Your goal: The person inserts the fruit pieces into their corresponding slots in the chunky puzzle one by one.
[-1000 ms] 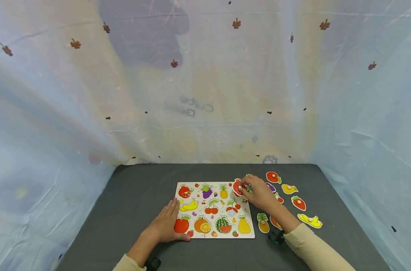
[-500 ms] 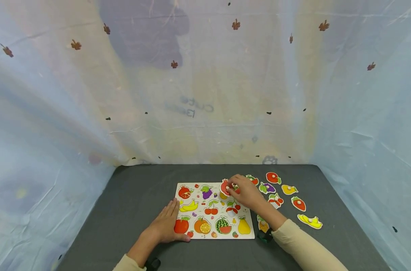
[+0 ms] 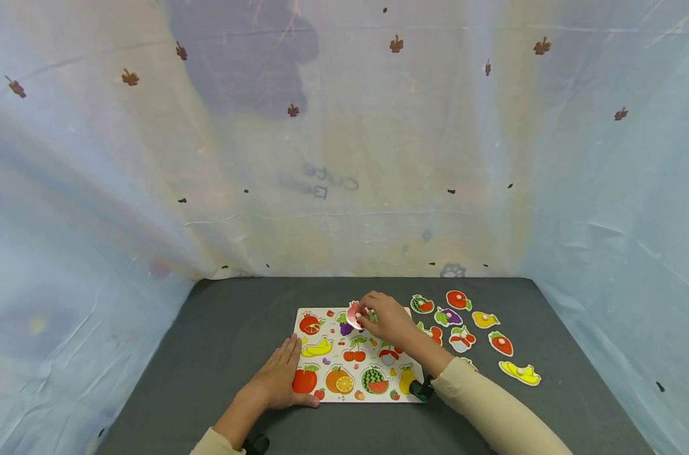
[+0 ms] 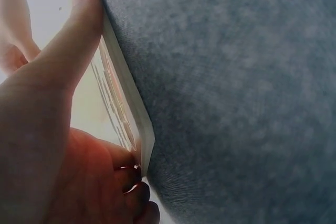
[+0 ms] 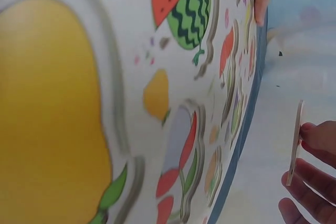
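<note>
My right hand (image 3: 388,319) pinches a pomegranate puzzle piece (image 3: 352,315) by its knob, above the back of the white fruit puzzle board (image 3: 375,398). In the right wrist view this piece (image 5: 296,145) is seen edge-on, tilted up and apart from the board. My left hand (image 3: 277,376) rests on the board's left edge, fingers stretched along it and thumb at the near edge. The left wrist view has the thumb (image 4: 73,40) lying on the board's rim. The picture of a pomegranate (image 3: 309,323) lies at the board's back left corner.
Loose fruit pieces lie right of the board: a watermelon (image 3: 422,304), grapes (image 3: 451,317), a strawberry (image 3: 501,343), bananas (image 3: 520,373) and several more. My right forearm hides part of them. A dark grey cloth (image 3: 219,328) covers the table; a patterned curtain (image 3: 344,189) hangs behind.
My right hand has carried the pomegranate piece leftward over the back of the board, from its right corner to near the grapes picture. My left hand has stayed in place.
</note>
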Action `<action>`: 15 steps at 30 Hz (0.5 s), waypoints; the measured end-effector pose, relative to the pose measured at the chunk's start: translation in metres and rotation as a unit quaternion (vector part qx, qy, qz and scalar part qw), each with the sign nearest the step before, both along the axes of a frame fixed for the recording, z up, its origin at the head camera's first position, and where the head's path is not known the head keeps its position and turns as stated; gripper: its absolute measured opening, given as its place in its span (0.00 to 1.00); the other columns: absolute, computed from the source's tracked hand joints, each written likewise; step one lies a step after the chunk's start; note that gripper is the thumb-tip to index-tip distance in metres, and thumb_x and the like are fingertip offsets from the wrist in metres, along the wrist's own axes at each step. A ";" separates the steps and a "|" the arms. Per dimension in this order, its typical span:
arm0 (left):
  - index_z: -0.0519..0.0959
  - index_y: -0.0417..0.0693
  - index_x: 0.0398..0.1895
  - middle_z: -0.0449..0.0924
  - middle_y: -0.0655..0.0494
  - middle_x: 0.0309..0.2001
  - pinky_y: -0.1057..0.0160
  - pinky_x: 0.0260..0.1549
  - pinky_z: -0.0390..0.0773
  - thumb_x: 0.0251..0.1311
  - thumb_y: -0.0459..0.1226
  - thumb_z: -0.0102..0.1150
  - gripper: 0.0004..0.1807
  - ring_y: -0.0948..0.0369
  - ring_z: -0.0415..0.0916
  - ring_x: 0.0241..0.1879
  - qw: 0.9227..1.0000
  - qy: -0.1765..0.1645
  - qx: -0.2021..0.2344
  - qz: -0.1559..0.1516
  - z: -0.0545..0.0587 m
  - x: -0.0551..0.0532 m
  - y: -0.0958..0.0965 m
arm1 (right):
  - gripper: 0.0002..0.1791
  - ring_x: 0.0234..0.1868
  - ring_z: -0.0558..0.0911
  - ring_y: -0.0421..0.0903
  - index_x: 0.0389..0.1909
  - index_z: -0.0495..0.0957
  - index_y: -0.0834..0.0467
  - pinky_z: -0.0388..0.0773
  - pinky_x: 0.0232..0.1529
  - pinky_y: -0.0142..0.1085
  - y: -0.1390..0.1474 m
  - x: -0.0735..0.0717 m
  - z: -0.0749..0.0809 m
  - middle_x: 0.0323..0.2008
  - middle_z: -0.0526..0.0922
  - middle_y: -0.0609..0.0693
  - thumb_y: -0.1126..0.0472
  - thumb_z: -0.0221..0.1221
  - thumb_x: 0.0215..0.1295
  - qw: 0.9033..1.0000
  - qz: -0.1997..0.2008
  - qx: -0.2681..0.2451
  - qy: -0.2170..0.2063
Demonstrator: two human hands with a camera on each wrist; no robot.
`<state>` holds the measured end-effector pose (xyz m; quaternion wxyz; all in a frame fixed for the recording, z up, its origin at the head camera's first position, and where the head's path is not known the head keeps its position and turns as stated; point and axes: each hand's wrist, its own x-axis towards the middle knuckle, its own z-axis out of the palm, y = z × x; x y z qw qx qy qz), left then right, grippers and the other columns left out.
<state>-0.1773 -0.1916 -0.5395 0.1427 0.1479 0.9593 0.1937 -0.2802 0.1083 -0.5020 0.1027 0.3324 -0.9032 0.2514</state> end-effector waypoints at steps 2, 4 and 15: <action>0.47 0.30 0.85 0.42 0.34 0.86 0.37 0.82 0.49 0.43 0.73 0.77 0.80 0.38 0.43 0.85 1.000 -0.005 0.001 0.007 0.003 0.001 0.001 | 0.02 0.44 0.82 0.47 0.43 0.85 0.49 0.82 0.48 0.46 -0.005 -0.003 -0.002 0.49 0.85 0.47 0.56 0.68 0.75 1.000 0.001 0.007 -0.006; 0.48 0.31 0.85 0.43 0.34 0.86 0.37 0.82 0.50 0.44 0.71 0.79 0.79 0.38 0.44 0.85 1.000 -0.007 -0.003 0.014 0.006 0.001 0.002 | 0.02 0.45 0.82 0.47 0.43 0.84 0.48 0.81 0.49 0.46 -0.011 -0.006 -0.005 0.50 0.84 0.47 0.55 0.68 0.76 1.000 0.003 0.012 -0.010; 0.46 0.32 0.86 0.40 0.36 0.87 0.37 0.82 0.47 0.42 0.75 0.75 0.82 0.39 0.41 0.85 1.000 -0.005 -0.003 0.006 -0.007 -0.004 -0.003 | 0.04 0.48 0.84 0.49 0.44 0.85 0.49 0.80 0.58 0.52 -0.038 -0.011 -0.009 0.50 0.85 0.47 0.54 0.68 0.76 0.999 0.016 0.020 -0.018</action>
